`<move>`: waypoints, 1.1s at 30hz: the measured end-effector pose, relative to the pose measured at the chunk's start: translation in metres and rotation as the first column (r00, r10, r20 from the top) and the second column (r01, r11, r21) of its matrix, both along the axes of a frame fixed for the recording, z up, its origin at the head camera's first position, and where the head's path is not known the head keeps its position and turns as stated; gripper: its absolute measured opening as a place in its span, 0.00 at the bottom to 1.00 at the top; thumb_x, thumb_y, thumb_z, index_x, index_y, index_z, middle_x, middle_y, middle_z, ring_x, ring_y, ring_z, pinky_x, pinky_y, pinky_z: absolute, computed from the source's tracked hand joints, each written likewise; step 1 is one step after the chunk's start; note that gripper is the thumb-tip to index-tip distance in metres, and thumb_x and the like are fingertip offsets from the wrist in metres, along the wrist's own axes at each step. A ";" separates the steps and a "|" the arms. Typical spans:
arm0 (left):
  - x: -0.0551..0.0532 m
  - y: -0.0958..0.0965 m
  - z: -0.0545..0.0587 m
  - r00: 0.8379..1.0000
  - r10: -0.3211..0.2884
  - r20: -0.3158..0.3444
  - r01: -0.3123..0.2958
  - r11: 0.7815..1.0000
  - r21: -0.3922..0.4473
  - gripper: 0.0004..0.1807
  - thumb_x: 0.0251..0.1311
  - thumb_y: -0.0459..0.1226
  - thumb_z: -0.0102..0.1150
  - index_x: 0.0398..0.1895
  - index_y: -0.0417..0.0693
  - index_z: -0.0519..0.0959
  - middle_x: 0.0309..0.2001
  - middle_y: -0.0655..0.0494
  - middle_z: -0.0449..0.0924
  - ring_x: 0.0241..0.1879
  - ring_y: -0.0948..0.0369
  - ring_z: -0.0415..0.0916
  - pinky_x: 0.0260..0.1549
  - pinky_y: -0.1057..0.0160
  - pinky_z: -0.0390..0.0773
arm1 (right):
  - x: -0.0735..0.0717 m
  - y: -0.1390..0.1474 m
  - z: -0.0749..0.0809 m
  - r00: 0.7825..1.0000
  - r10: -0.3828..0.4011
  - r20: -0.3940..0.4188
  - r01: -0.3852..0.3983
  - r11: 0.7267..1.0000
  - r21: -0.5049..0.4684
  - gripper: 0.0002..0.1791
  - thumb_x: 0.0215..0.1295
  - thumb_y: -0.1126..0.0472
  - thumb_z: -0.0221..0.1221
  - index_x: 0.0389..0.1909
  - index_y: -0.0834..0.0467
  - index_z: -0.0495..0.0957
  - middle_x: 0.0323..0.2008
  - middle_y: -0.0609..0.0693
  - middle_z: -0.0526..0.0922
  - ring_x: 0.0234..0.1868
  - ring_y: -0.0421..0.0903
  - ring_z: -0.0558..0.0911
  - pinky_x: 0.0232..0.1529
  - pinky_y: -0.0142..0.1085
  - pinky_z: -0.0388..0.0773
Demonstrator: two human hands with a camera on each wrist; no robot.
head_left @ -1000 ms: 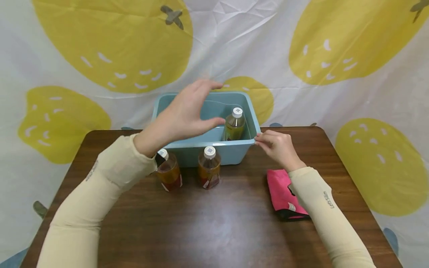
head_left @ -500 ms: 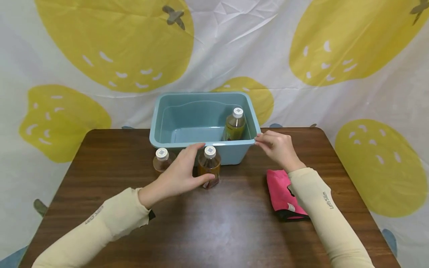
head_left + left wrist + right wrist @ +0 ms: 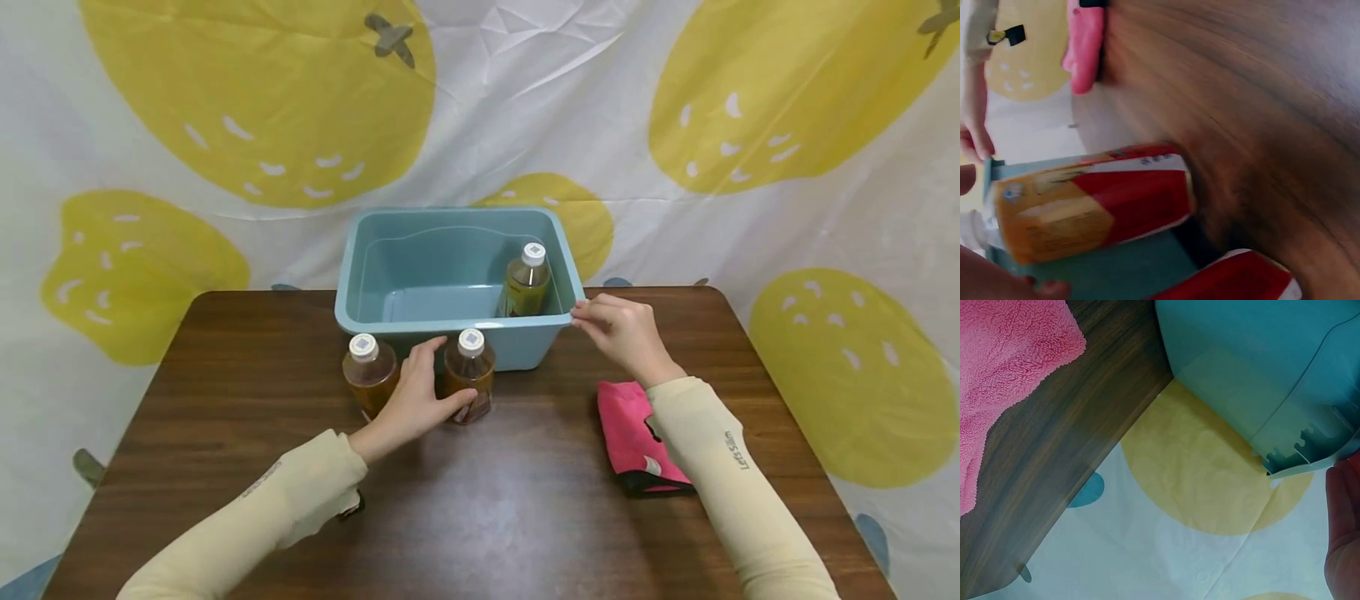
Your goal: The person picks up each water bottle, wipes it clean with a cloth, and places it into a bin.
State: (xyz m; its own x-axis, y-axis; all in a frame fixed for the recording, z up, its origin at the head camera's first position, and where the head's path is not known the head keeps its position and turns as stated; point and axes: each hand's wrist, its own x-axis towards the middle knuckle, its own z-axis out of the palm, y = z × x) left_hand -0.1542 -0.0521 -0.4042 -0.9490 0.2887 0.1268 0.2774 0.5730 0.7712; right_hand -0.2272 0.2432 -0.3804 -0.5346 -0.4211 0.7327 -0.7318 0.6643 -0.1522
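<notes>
Along the left part of the table (image 3: 217,408), a white-capped bottle (image 3: 367,367) stands upright in front of the blue-green bin (image 3: 517,346), its lower body partly covered by the left hand (image 3: 412,400). The step in hand appears to be taking hold of the second bottle (image 3: 477,371), which stands upright just to the right, also before the bin's front wall. The left hand is spread in a wide C: thumb across the near side of the second bottle, fingers extended toward its far left side. The left wrist view shows the bottle's orange-and-red label next to the hand; whether the fingers touch the bottle cannot be told. Judged from this posture, the next move calls for closing thumb and fingers evenly on the body, then a vertical lift sufficient for the base to clear the bin's rim. Inside the bin, toward its right end, a third bottle (image 3: 527,290) stands upright. At the bin's front right corner, the right hand (image 3: 622,329) pinches the rim between thumb and fingers, presumably to steady the bin. Nearer the person, a pink cloth (image 3: 625,425) lies on the table, partly hidden by the right sleeve (image 3: 723,467).
</notes>
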 end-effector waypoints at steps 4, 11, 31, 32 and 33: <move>-0.006 0.001 -0.010 1.000 -0.009 -0.010 0.009 0.998 0.066 0.42 0.49 0.43 0.65 0.63 0.36 0.55 0.60 0.40 0.58 0.61 0.49 0.56 0.60 0.50 0.59 | 0.000 -0.001 -0.001 1.000 -0.004 0.000 0.004 1.000 -0.004 0.09 0.38 0.68 0.71 0.25 0.61 0.84 0.26 0.51 0.84 0.28 0.46 0.83 0.27 0.39 0.77; -0.012 0.007 -0.024 0.997 0.014 -0.074 -0.003 0.989 0.147 0.37 0.49 0.39 0.65 0.60 0.36 0.58 0.55 0.39 0.62 0.54 0.50 0.64 0.49 0.51 0.70 | 0.000 -0.002 -0.002 1.000 0.004 -0.003 -0.004 1.000 -0.009 0.08 0.38 0.68 0.70 0.25 0.61 0.84 0.26 0.51 0.84 0.27 0.46 0.83 0.27 0.39 0.77; -0.005 0.006 -0.027 0.997 -0.048 -0.053 0.056 0.988 0.146 0.33 0.52 0.39 0.63 0.60 0.42 0.61 0.55 0.44 0.64 0.55 0.52 0.65 0.46 0.52 0.74 | 0.019 0.005 0.018 0.974 0.016 0.226 -0.032 0.997 0.068 0.17 0.43 0.68 0.69 0.38 0.66 0.81 0.43 0.58 0.81 0.46 0.52 0.79 0.45 0.42 0.75; -0.005 0.006 -0.027 0.997 -0.050 -0.056 0.058 0.987 0.147 0.33 0.52 0.39 0.63 0.60 0.41 0.61 0.55 0.44 0.64 0.55 0.52 0.65 0.46 0.52 0.74 | 0.023 0.007 0.023 0.967 0.011 0.256 -0.034 0.996 0.085 0.20 0.43 0.68 0.69 0.41 0.66 0.80 0.45 0.59 0.79 0.48 0.53 0.78 0.47 0.44 0.74; -0.005 0.006 -0.027 0.997 -0.052 -0.059 0.061 0.987 0.147 0.33 0.52 0.39 0.63 0.59 0.41 0.61 0.55 0.44 0.64 0.55 0.51 0.65 0.46 0.51 0.74 | 0.027 0.009 0.029 0.959 0.001 0.284 -0.031 0.994 0.103 0.23 0.43 0.67 0.69 0.44 0.66 0.78 0.48 0.59 0.78 0.50 0.54 0.76 0.48 0.45 0.73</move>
State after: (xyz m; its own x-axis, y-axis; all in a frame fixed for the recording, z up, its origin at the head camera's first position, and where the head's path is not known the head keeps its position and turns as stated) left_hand -0.1595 -0.0462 -0.4314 -0.9222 0.3157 0.2234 0.3501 0.4357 0.8292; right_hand -0.2001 0.2523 -0.3515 -0.7062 -0.4981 0.5032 -0.6795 0.6764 -0.2841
